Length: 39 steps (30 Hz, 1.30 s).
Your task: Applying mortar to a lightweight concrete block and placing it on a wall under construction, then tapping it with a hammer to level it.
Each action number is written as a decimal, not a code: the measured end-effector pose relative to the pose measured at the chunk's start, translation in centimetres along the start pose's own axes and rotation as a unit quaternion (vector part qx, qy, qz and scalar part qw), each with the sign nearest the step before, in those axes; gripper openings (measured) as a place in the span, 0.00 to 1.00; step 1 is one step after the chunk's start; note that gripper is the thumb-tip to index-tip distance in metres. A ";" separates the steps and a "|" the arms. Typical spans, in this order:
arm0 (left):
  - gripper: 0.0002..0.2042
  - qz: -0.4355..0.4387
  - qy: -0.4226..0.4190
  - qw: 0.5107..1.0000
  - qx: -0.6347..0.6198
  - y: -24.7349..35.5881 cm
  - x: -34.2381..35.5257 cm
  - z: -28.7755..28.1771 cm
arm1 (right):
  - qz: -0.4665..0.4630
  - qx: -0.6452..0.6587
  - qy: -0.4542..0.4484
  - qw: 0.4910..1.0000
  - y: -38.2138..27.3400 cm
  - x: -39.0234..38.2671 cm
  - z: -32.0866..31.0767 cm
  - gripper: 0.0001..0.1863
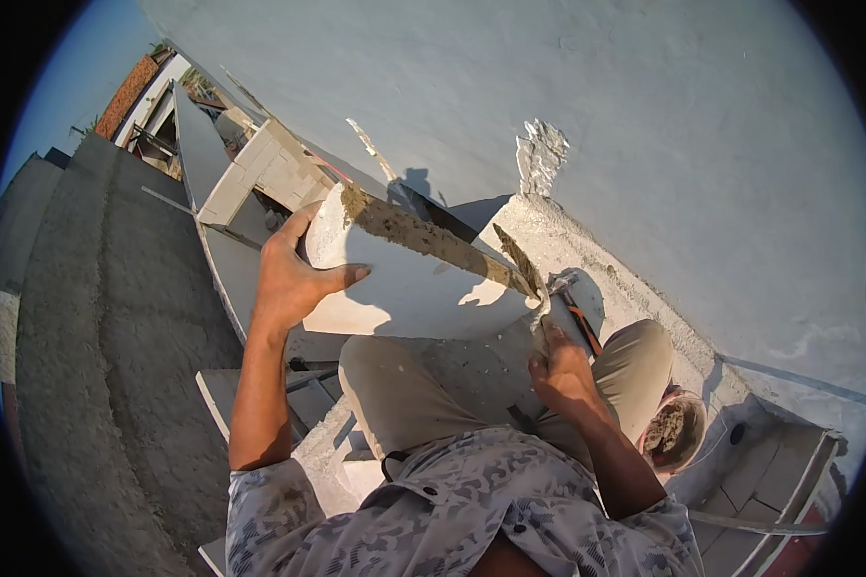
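Observation:
My left hand [293, 274] grips the left end of a pale, flat-faced block [404, 293], with my thumb over its front face. A band of grey-brown mortar runs along the block's top edge. My right hand [558, 370] is closed on the handle of a mortar-smeared trowel [534, 288], whose blade is at the block's right end. Just behind it, a hammer [577, 317] with an orange-and-black handle lies on the pale ledge. A bucket [693, 428] of wet mortar stands right of my right knee.
A grey-blue plastered wall [702, 173] fills the upper right, with white flaking patches. Pale boards [250, 178] and framework lie toward the back left. A rough grey surface [154, 337] lies beyond a narrow edge on my left. A tiled trough [770, 481] is at the lower right.

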<state>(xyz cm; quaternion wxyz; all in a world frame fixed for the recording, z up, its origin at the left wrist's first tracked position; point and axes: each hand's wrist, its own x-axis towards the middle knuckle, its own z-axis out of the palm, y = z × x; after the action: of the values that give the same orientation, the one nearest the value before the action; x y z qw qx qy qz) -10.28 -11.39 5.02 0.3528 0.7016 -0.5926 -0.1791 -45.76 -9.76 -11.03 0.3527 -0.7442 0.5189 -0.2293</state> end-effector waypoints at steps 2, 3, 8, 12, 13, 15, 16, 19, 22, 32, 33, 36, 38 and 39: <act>0.40 -0.011 -0.006 0.999 -0.034 0.3 0.0 0.1 | 0.112 -0.032 -0.051 0.992 2.6 -0.4 1.2 0.26; 0.39 -0.025 -0.003 0.998 -0.066 0.4 0.0 0.1 | 0.119 -0.031 -0.049 0.991 3.4 0.0 1.9 0.26; 0.39 -0.015 -0.013 0.997 -0.075 0.3 0.4 0.4 | 0.130 -0.032 -0.160 0.978 2.4 1.0 2.5 0.28; 0.39 -0.005 -0.010 1.000 -0.017 0.7 0.4 0.3 | -0.029 -0.002 -0.091 0.995 -5.0 0.6 -1.2 0.29; 0.39 0.004 -0.007 1.000 -0.011 0.6 0.4 0.2 | -0.034 -0.001 -0.122 0.992 -6.2 1.0 -1.7 0.30; 0.39 0.004 -0.006 1.000 -0.006 0.7 0.7 0.3 | -0.037 -0.001 -0.149 0.988 -8.8 1.2 -2.8 0.32; 0.38 0.000 -0.006 1.000 0.000 0.8 0.6 0.4 | -0.067 0.013 -0.147 0.987 -10.2 1.0 -3.3 0.33; 0.38 -0.014 -0.012 1.000 -0.004 1.2 0.6 0.3 | -0.107 0.038 -0.153 0.982 -13.3 1.0 -4.5 0.35; 0.38 0.000 -0.004 0.999 -0.038 0.0 0.6 0.4 | -0.151 0.046 -0.152 0.976 -14.9 1.9 -4.8 0.34; 0.40 -0.018 -0.007 0.998 -0.055 -0.2 0.5 0.0 | -0.154 -0.187 -0.098 0.965 -3.1 3.2 -2.2 0.33; 0.40 -0.012 -0.007 0.998 -0.058 -0.3 0.5 0.0 | -0.143 -0.217 -0.104 0.960 -0.9 3.5 -1.0 0.33; 0.40 -0.012 -0.010 0.997 -0.074 -0.5 0.3 0.0 | -0.082 -0.212 -0.120 0.966 3.0 2.9 0.2 0.33; 0.40 -0.016 -0.014 0.997 -0.078 -0.3 0.4 0.0 | -0.044 -0.218 -0.141 0.965 4.6 2.5 0.8 0.33; 0.40 -0.019 -0.014 0.997 -0.080 -0.3 0.5 0.1 | -0.012 -0.224 -0.162 0.961 5.4 2.4 1.2 0.32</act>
<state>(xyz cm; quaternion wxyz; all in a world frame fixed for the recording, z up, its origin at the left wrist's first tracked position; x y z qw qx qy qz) -10.01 -11.92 4.86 0.3959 0.6798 -0.5677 -0.2425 -47.34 -12.76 -15.96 0.2537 -0.8372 0.4844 0.0119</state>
